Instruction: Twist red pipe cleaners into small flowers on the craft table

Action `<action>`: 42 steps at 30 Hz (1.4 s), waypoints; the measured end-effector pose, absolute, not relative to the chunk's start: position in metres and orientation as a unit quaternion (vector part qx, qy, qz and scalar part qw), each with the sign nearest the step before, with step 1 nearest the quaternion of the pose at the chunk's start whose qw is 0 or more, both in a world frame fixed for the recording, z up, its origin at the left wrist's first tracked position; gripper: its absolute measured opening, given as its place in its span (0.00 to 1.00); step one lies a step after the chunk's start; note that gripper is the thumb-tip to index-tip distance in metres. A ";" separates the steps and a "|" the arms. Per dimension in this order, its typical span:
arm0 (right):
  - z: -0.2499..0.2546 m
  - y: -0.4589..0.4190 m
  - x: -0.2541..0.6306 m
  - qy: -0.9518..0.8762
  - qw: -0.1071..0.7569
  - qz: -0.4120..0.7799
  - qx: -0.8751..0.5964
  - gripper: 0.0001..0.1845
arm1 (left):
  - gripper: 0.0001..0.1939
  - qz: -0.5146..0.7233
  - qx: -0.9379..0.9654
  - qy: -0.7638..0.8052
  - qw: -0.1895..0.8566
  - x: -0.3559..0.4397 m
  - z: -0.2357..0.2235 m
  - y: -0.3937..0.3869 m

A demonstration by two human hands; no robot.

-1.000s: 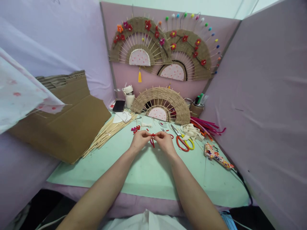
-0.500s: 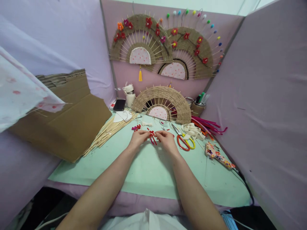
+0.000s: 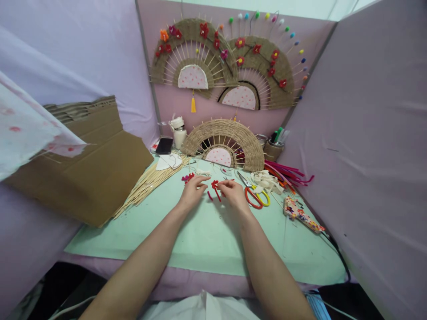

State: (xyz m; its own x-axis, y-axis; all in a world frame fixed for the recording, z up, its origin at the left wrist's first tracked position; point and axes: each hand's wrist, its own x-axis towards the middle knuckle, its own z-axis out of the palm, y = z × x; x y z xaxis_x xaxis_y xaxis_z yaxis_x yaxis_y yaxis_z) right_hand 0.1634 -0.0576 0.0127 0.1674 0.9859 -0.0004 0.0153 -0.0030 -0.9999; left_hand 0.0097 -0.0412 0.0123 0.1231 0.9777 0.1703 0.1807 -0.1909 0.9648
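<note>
The largest thing before me is the green table [image 3: 207, 240], which I read as a clock with 12 o'clock at its far side. Between 9 and 10 o'clock stands the big brown cardboard [image 3: 83, 178], tilted. Above the table, on the back wall, hang two decorated fans: the left fan [image 3: 193, 75] above 12 o'clock, and the right fan [image 3: 263, 58] toward 1 o'clock, partly behind it. A plain fan [image 3: 223, 129] stands on the table at 12 o'clock. Thin sticks [image 3: 150, 184] lie in a bundle at 10 o'clock, and pipe cleaners [image 3: 290, 172] at 2 o'clock.

My left hand [image 3: 193, 192] is at 11 o'clock; its thumb and fingers are spread apart, and I see nothing held in them. My right hand [image 3: 234, 193] is at 1 o'clock, with thumb and fingertips pinched together on the small red flower.

The glue gun [image 3: 300, 215] lies at 3 o'clock, the scissors [image 3: 250, 186] at 2 o'clock, near my right hand. The bottle [image 3: 180, 138] and the phone [image 3: 164, 146] are at 11 o'clock, side by side.

The red flower [image 3: 214, 183] is at 12 o'clock, between my hands but apart from the left one. A red stem hangs down from it. Smallest is a dark pink strip [image 3: 210, 196], just beside this stem, toward my left hand.
</note>
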 end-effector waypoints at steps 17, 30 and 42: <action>0.019 -0.061 0.157 -0.504 0.535 0.438 -0.517 0.12 | 0.10 0.476 0.597 0.455 0.458 0.016 0.011 -0.041; 0.020 -0.073 0.148 -0.669 0.558 0.057 -0.488 0.08 | 0.11 0.556 0.543 0.475 0.413 0.019 0.012 -0.044; 0.018 -0.074 0.148 -0.724 0.483 -0.053 -0.490 0.09 | 0.12 0.578 0.542 0.457 0.405 0.022 0.009 -0.046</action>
